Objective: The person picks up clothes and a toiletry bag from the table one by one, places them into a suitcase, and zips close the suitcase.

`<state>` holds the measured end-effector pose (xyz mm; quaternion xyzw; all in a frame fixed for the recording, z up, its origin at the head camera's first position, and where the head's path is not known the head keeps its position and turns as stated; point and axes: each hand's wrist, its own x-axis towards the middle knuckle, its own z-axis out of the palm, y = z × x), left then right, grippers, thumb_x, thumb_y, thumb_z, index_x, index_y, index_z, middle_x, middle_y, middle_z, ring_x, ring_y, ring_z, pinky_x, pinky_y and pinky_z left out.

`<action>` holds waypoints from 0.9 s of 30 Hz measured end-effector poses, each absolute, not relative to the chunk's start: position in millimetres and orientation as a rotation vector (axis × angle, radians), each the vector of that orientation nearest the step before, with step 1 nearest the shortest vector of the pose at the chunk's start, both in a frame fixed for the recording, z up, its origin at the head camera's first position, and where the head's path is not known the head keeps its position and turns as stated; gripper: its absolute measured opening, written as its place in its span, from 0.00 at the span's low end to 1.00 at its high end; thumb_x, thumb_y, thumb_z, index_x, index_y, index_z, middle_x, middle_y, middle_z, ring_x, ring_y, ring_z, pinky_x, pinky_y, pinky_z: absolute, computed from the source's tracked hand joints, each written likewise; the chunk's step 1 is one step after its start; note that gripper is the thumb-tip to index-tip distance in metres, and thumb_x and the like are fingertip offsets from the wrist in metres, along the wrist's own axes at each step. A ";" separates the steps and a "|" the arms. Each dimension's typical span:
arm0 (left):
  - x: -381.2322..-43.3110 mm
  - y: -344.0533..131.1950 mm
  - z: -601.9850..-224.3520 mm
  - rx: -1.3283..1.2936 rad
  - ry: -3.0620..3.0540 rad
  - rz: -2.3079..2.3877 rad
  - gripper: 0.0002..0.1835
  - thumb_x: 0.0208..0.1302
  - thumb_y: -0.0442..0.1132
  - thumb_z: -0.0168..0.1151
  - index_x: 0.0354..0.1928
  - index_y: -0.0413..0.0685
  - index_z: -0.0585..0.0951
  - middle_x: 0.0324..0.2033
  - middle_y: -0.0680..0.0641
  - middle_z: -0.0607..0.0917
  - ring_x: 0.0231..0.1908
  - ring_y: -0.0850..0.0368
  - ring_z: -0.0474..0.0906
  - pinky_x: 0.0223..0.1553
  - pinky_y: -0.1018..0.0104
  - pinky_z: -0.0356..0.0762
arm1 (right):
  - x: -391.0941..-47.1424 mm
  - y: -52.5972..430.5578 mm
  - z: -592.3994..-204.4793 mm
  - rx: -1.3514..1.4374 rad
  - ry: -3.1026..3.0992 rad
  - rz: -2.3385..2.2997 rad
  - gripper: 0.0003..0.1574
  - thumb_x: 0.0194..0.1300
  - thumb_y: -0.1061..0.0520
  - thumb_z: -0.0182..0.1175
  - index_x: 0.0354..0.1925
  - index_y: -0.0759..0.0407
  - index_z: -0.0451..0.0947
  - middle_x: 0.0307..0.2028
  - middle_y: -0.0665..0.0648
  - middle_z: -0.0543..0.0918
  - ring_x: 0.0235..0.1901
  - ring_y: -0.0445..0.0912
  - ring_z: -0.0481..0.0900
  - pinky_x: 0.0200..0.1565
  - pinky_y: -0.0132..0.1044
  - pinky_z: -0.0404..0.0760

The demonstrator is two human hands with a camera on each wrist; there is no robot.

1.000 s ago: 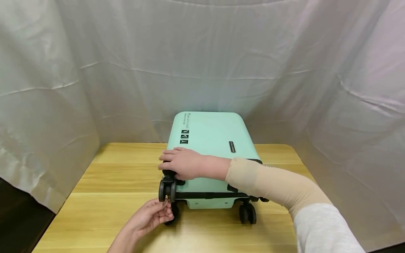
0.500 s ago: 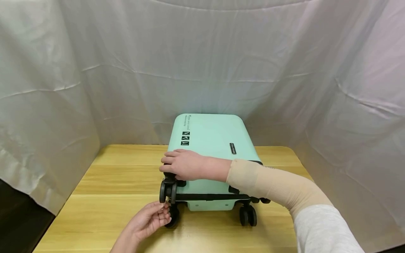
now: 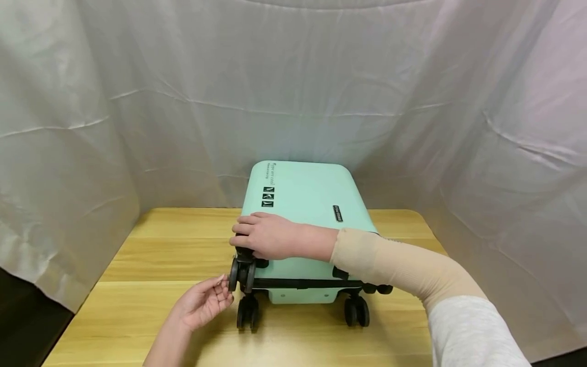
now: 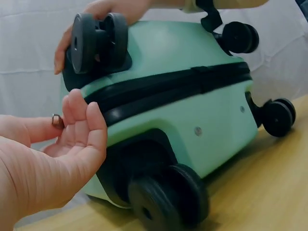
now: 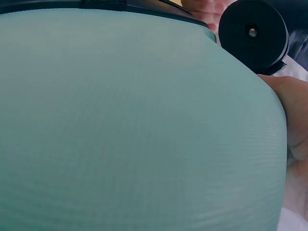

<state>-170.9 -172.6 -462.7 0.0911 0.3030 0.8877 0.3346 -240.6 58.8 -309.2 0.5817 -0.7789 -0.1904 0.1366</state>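
A mint-green hard-shell suitcase [image 3: 307, 186] lies on its side, its wheeled end facing me. My right hand [image 3: 266, 237] holds its near left corner, fingers draped over the edge beside the upper black caster wheel [image 4: 98, 43]. In the left wrist view, my left hand [image 4: 67, 154] pinches a small brownish metal loop [image 4: 57, 121] between thumb and fingers. This hand is just left of the suitcase's black zipper band [image 4: 163, 89], between the upper and lower left wheels. The right wrist view is mostly filled by the green shell [image 5: 144, 120], with part of the right hand at its edge.
The suitcase rests on a wooden table [image 3: 160, 255]. Pale grey fabric [image 3: 293, 76] hangs behind it and on both sides. More black casters [image 3: 356, 310] stick out from the near end toward the table's front.
My left hand has drawn back left and slightly up from the wheels, uncovering the lower left wheel. My right hand stays on the corner, and the suitcase keeps its place.
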 end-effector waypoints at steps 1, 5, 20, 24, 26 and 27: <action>-172.7 -173.7 -461.2 0.224 0.775 2.318 0.27 0.79 0.36 0.27 0.43 0.44 0.82 0.38 0.51 0.87 0.41 0.63 0.82 0.52 0.70 0.78 | -240.7 58.8 -309.1 1.684 -2.253 -0.550 0.32 0.68 0.46 0.60 0.67 0.45 0.68 0.65 0.50 0.73 0.69 0.48 0.66 0.69 0.40 0.66; -180.4 -176.8 -457.1 0.183 0.747 2.334 0.25 0.79 0.37 0.29 0.43 0.44 0.82 0.38 0.51 0.86 0.40 0.63 0.82 0.52 0.70 0.78 | -241.1 58.8 -309.4 1.683 -2.246 -0.542 0.31 0.68 0.46 0.60 0.67 0.45 0.68 0.64 0.50 0.73 0.68 0.47 0.67 0.69 0.40 0.67; -195.7 -180.8 -460.5 0.159 0.792 2.311 0.27 0.79 0.38 0.29 0.42 0.45 0.83 0.38 0.52 0.87 0.39 0.64 0.82 0.51 0.73 0.78 | -242.6 55.0 -313.0 1.710 -2.248 -0.573 0.31 0.68 0.46 0.59 0.67 0.45 0.68 0.65 0.50 0.73 0.68 0.48 0.67 0.70 0.39 0.65; -198.8 -184.2 -460.6 0.198 0.959 2.271 0.26 0.79 0.38 0.29 0.42 0.46 0.83 0.39 0.51 0.87 0.40 0.63 0.82 0.51 0.70 0.79 | -241.6 53.1 -312.8 1.690 -2.306 -0.595 0.32 0.69 0.45 0.59 0.69 0.44 0.66 0.67 0.50 0.71 0.71 0.48 0.64 0.71 0.39 0.63; -200.3 -186.0 -459.0 0.208 1.075 2.251 0.24 0.79 0.38 0.31 0.42 0.46 0.82 0.38 0.51 0.87 0.40 0.62 0.82 0.52 0.68 0.80 | -241.2 52.2 -311.9 1.678 -2.331 -0.594 0.33 0.68 0.45 0.59 0.69 0.43 0.66 0.68 0.50 0.70 0.71 0.48 0.64 0.72 0.39 0.63; -201.2 -187.0 -458.3 0.212 1.134 2.239 0.23 0.79 0.39 0.32 0.42 0.46 0.82 0.38 0.51 0.87 0.40 0.61 0.82 0.51 0.67 0.81 | -241.2 52.0 -311.7 1.674 -2.340 -0.596 0.33 0.68 0.45 0.60 0.69 0.43 0.66 0.69 0.50 0.69 0.71 0.48 0.63 0.72 0.39 0.63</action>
